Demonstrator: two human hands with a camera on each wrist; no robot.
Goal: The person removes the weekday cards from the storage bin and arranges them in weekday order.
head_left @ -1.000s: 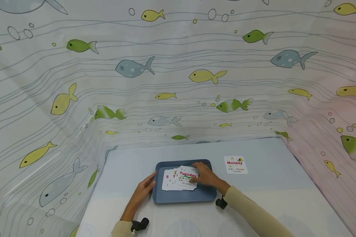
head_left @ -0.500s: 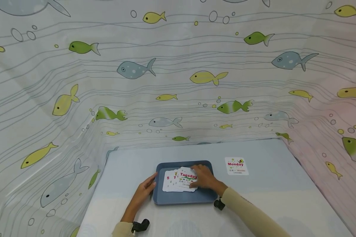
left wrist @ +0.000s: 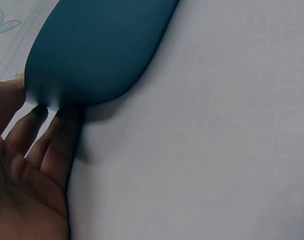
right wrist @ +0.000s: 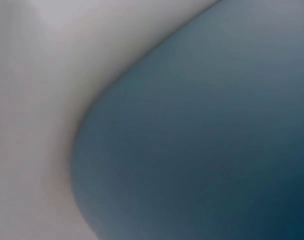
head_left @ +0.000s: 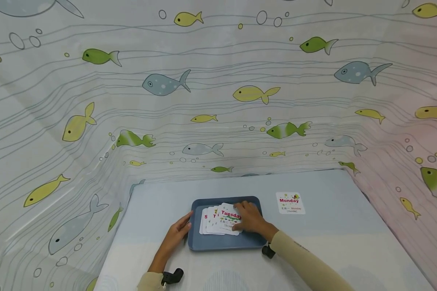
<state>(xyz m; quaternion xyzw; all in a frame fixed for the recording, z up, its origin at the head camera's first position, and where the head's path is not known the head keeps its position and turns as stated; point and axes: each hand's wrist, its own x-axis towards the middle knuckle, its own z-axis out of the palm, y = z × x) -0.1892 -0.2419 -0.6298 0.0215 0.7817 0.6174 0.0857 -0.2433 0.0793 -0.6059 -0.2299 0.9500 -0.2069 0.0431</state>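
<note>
One blue tray (head_left: pixel 225 242) on the table (head_left: pixel 338 226) before me, the left hand (head_left: pixel 176 234) at its left end, fingers extended and touching it. In the tray, a fan of white cards (head_left: pixel 208 226), the Tuesday card (head_left: pixel 227 220) uppermost, its right side held between the thumb and curled fingers of the right hand (head_left: pixel 254 219). One Monday card (head_left: pixel 290 203), flat on the table, right of the tray.

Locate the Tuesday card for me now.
In the head view, the Tuesday card lies on top of the other cards, at their right end, in the blue tray, with the right hand at its right edge.
</note>
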